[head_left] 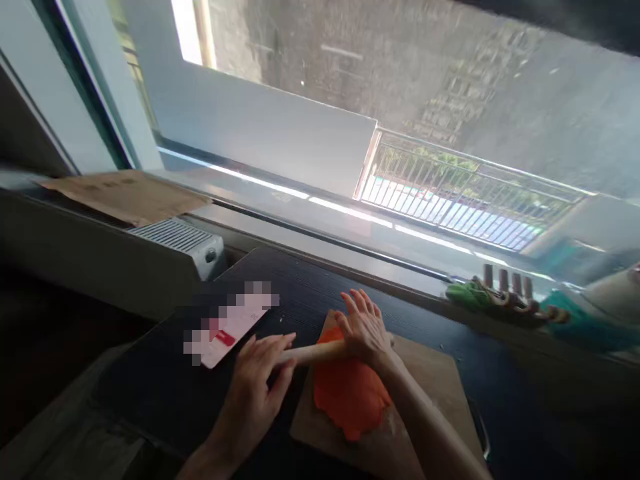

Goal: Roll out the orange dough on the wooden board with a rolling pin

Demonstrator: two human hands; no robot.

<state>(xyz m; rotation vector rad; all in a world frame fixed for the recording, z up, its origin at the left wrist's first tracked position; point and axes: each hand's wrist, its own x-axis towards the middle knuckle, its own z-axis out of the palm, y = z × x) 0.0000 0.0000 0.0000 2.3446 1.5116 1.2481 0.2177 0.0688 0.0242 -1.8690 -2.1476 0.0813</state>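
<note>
A pale wooden rolling pin (315,353) lies across a flattened orange sheet of dough (350,397) with uneven edges. Under the dough is a wooden cutting board (433,380). My left hand (257,377) rests at the pin's left end, fingers stretched out and thumb apart below it. Over the pin's right part, my right hand (367,333) presses with its palm, fingers spread and pointing up. The pin's right tip shows just past that hand. My right forearm hides some of the board.
The dark tabletop (295,277) holds a pink and white paper or packet (240,323), partly pixelated. Behind it stand a radiator (180,237) with brown paper (130,197) and a window sill with a green object (467,295) and a teal container (575,323).
</note>
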